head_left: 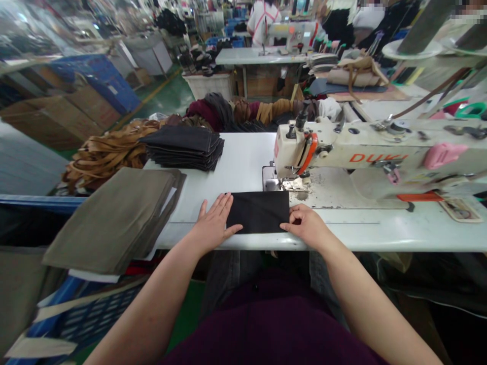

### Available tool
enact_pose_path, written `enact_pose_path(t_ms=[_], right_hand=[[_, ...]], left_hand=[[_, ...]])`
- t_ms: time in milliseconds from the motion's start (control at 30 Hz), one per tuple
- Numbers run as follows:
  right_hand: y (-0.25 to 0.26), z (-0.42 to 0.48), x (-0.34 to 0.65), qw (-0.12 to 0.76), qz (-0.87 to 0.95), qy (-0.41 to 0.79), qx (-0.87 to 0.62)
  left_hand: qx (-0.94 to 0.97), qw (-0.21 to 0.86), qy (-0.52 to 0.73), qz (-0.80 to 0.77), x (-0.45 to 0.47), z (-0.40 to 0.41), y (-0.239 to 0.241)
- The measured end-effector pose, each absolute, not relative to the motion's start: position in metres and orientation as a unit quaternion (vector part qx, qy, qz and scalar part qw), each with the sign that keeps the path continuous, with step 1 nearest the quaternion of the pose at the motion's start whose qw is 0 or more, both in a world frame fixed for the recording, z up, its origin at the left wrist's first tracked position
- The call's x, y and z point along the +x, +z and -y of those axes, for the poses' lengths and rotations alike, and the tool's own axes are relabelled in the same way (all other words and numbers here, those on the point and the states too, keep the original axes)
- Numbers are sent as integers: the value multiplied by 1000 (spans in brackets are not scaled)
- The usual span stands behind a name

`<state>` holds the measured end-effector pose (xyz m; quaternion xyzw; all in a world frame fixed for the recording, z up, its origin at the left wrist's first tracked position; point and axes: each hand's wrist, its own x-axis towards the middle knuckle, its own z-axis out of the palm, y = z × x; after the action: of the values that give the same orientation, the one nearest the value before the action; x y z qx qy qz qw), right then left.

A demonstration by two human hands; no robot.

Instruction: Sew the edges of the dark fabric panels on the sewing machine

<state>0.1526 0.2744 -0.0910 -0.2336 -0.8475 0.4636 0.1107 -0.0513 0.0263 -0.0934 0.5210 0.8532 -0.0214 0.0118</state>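
A small black fabric piece lies flat on the white sewing table, just in front of the needle of a white sewing machine. My left hand rests flat on the piece's left edge with its fingers stretched out. At the piece's right edge, my right hand has its fingers curled and pinches the lower right corner.
A stack of dark fabric pieces sits at the table's back left, with brown straps beyond it. Olive fabric sheets lie at the left. Behind are more tables, another sewing machine and a person.
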Motion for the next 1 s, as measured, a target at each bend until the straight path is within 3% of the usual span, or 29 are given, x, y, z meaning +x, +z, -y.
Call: enact_pose_path(t_ms=[533,767,1000], right_hand=[[-94,-269,156,111,889,385,-222],[-91,-267,162,177,912,268,-253],[-96,-261,165,211,909,249,-260]], left_hand=[[523,9,-11,-852,-52,-26,-94],[518,19,-29,-855,-55,-28,-81],[541,-81,22,-837,-29,-67,-58]])
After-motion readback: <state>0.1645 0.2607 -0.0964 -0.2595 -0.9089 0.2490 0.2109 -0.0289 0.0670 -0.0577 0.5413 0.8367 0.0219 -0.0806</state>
